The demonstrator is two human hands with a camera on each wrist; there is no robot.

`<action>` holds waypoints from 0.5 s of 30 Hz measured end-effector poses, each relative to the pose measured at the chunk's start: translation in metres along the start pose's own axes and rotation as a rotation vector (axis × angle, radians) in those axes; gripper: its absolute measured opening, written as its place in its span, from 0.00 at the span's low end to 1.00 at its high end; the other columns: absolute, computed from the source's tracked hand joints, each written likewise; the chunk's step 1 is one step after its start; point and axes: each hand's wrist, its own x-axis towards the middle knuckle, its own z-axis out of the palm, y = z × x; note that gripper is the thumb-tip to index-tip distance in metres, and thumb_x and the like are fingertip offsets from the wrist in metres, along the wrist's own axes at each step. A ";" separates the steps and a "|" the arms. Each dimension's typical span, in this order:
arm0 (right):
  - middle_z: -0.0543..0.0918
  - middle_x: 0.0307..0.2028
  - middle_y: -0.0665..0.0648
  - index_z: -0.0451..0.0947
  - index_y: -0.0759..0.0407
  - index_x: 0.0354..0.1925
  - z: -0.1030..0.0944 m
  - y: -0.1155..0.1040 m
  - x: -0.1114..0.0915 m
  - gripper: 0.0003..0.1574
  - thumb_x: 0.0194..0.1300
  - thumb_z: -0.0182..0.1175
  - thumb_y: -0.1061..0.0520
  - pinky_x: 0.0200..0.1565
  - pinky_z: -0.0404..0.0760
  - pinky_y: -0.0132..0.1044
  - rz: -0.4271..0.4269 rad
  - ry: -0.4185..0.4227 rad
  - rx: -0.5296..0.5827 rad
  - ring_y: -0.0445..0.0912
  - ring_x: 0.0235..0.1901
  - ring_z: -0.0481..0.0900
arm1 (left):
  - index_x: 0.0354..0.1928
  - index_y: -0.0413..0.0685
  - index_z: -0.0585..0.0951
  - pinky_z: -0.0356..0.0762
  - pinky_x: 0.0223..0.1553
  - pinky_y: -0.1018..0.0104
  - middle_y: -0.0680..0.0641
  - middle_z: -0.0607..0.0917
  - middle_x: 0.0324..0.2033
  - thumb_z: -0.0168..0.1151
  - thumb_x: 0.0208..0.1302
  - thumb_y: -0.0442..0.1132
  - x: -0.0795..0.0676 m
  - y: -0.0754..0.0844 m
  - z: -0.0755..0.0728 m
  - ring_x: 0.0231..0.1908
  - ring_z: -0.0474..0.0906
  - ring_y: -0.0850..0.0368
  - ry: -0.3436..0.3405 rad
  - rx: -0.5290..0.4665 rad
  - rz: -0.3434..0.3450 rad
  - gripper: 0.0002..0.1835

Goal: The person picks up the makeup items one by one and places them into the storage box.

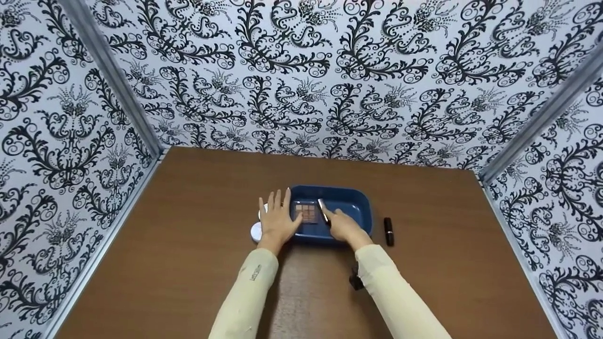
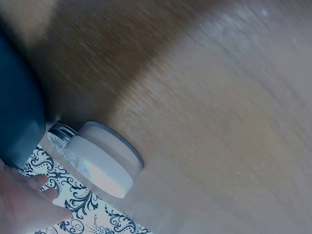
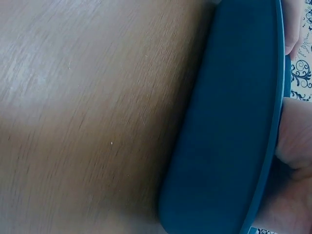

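A blue rectangular tray (image 1: 367,207) sits on the table with an eyeshadow palette (image 1: 307,213) of brownish pans at its left side. My left hand (image 1: 279,223) is at the tray's left edge, fingers spread and straight, thumb reaching over the palette. Inside the tray area, my right hand (image 1: 346,227) holds a slim cosmetic tube (image 1: 322,205) with a silvery end, just right of the palette. Its exact kind is too small to tell. In the right wrist view the tray's wall (image 3: 224,117) hides the fingertips and the tube.
Left of the tray, partly behind my left hand, stands a white-lidded round jar (image 1: 256,232); a second round container (image 2: 61,134) is close beside it. A black lipstick-like tube (image 1: 388,231) lies right of the tray. Patterned walls (image 1: 301,94) enclose the brown table (image 1: 207,197).
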 end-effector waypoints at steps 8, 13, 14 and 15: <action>0.65 0.70 0.73 0.56 0.47 0.77 0.011 -0.005 -0.003 0.47 0.64 0.51 0.71 0.67 0.70 0.58 -0.028 -0.002 0.042 0.67 0.68 0.66 | 0.78 0.55 0.56 0.42 0.76 0.36 0.41 0.63 0.75 0.54 0.65 0.63 -0.008 -0.004 0.002 0.76 0.55 0.41 0.000 -0.009 0.007 0.44; 0.67 0.68 0.72 0.55 0.47 0.78 0.008 -0.007 -0.001 0.47 0.64 0.51 0.71 0.66 0.70 0.59 -0.048 0.029 0.030 0.68 0.67 0.67 | 0.79 0.56 0.54 0.41 0.76 0.37 0.42 0.61 0.76 0.53 0.65 0.63 -0.004 -0.001 -0.003 0.77 0.52 0.42 -0.030 -0.013 -0.001 0.45; 0.67 0.68 0.72 0.56 0.47 0.77 0.007 -0.008 0.000 0.47 0.64 0.51 0.71 0.66 0.70 0.59 -0.056 0.041 0.024 0.68 0.67 0.67 | 0.79 0.56 0.53 0.40 0.76 0.37 0.42 0.60 0.77 0.52 0.65 0.63 -0.003 -0.001 -0.004 0.78 0.51 0.42 -0.032 -0.010 -0.011 0.45; 0.68 0.67 0.71 0.56 0.47 0.77 0.005 -0.009 0.002 0.47 0.65 0.51 0.71 0.66 0.70 0.59 -0.061 0.046 0.017 0.68 0.67 0.67 | 0.79 0.57 0.53 0.40 0.77 0.37 0.43 0.60 0.77 0.52 0.65 0.64 -0.002 -0.001 -0.005 0.78 0.51 0.43 -0.034 -0.004 -0.022 0.45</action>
